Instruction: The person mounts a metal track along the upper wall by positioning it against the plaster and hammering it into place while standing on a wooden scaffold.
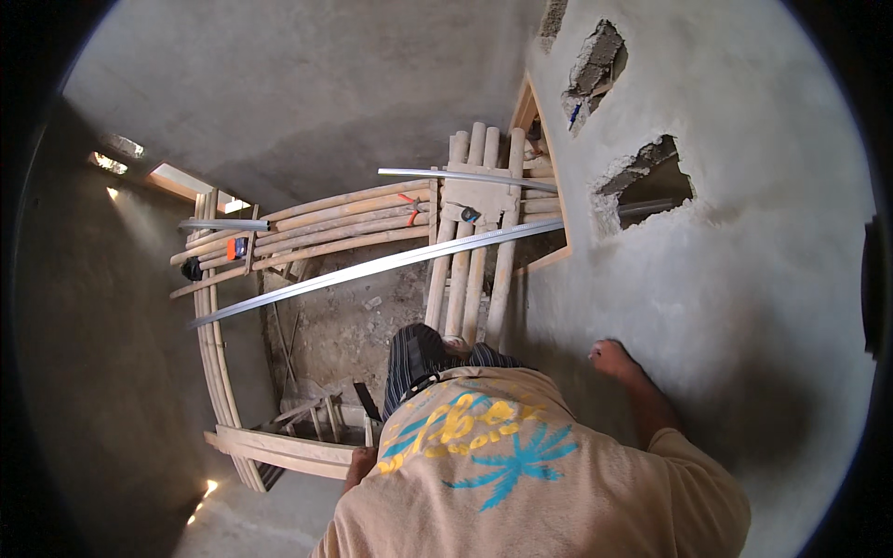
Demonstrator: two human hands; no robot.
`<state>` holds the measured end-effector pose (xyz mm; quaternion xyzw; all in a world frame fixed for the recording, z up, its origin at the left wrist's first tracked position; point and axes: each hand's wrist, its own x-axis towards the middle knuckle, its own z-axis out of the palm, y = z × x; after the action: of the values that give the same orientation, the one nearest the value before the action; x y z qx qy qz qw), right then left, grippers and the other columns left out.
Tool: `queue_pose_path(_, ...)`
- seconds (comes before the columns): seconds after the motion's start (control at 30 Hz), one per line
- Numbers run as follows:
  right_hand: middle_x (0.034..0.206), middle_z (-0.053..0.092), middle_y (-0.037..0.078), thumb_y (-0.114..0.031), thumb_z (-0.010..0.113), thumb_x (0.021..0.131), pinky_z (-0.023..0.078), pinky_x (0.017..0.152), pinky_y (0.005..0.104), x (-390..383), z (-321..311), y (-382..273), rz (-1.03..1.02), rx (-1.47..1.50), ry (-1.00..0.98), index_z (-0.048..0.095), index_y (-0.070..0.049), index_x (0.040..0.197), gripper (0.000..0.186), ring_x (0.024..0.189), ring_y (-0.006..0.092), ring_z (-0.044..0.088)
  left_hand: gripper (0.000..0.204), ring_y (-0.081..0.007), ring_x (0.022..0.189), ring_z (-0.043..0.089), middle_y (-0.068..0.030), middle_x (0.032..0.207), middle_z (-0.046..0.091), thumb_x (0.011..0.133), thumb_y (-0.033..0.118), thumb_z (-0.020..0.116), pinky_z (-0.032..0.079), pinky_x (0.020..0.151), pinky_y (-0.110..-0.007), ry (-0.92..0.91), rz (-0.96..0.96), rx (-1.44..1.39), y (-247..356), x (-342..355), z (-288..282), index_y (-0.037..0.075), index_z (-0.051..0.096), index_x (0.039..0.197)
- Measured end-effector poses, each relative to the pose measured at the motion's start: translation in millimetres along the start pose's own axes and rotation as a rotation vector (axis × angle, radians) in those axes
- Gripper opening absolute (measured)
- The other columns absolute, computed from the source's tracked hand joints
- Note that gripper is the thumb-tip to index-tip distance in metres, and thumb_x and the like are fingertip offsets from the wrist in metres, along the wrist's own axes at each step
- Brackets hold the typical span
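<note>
At the right end of a pale wooden plank (288,449), my left hand (362,459) closes over the wood; part of it is hidden by my shirt. My right hand (610,357) is raised at the grey plastered wall (726,307), its fingers curled and nothing visible in them. Ahead of me, a long silver metal channel (372,272) slants across the pole scaffold (344,205). A shorter metal channel (437,174) lies over a small board (484,191) beyond it.
On the scaffold lie red-handled snips (410,209), a dark tape measure (469,215), an orange-and-blue item (237,248) and a black item (192,269). Another metal channel (223,224) rests at left. The right wall has broken holes (656,186) and a wood-framed opening (549,167). Rubble covers the floor (363,302).
</note>
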<state>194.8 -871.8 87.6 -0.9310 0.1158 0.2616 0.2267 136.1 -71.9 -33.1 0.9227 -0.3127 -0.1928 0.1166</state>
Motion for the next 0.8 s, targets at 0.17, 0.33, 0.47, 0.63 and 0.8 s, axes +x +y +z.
queue_pose_path(0.17,0.086,0.071,0.02,-0.021,0.072,0.087,0.055,0.076,0.0463,11.4,-1.2,8.0,0.106,0.002,-0.023,0.072,-0.003,0.085,0.019,0.083,0.0385,0.069,0.009,-0.0295,0.063,0.067,-0.0083,0.07,0.065,0.075,0.015,0.075,0.054,0.059,-0.044,-0.049,-0.09,-0.158,10.2,12.8,-12.9,0.011,0.069,0.081)
queue_pose_path(0.33,0.086,0.071,0.021,-0.02,0.071,0.087,0.055,0.076,0.0448,44.0,-30.5,-15.5,0.105,0.034,0.088,0.073,-0.003,0.085,0.017,0.082,0.0362,0.07,0.009,-0.0281,0.063,0.067,-0.0085,0.071,0.066,0.077,0.015,0.076,0.054,0.058,-0.043,-0.103,-0.162,-0.25,11.7,30.1,-27.9,0.009,0.07,0.081)
queue_pose_path(0.47,0.087,0.071,0.019,-0.015,0.067,0.091,0.055,0.078,0.0443,100.2,-147.2,-103.8,0.032,0.076,0.376,0.072,-0.004,0.091,0.013,0.082,0.0351,0.07,0.009,-0.027,0.063,0.067,-0.0086,0.072,0.066,0.078,0.014,0.076,0.054,0.058,-0.042,-0.166,-0.204,-0.297,-0.5,58.4,-51.6,0.008,0.071,0.082)
queue_pose_path(0.63,0.134,0.061,0.022,-0.014,0.067,0.096,0.045,0.11,0.0463,138.0,-364.9,-212.4,-0.132,-0.219,0.995,0.062,0.001,0.13,0.038,0.125,0.0389,0.058,0.009,-0.0256,0.063,0.066,-0.0088,0.073,0.066,0.08,0.013,0.077,0.055,0.058,-0.041,-0.259,-0.279,-0.38,-17.9,107.7,-78.8,0.006,0.071,0.082)
queue_pose_path(0.8,0.133,0.065,0.016,-0.021,0.067,0.1,0.046,0.109,0.0407,128.9,-550.1,-230.1,-0.21,-0.889,1.595,0.064,-0.004,0.133,0.037,0.127,0.0321,0.059,0.01,-0.0243,0.063,0.066,-0.009,0.074,0.067,0.082,0.013,0.077,0.055,0.057,-0.04,-0.351,-0.444,-0.578,-38.9,186.1,-106.2,0.004,0.072,0.083)
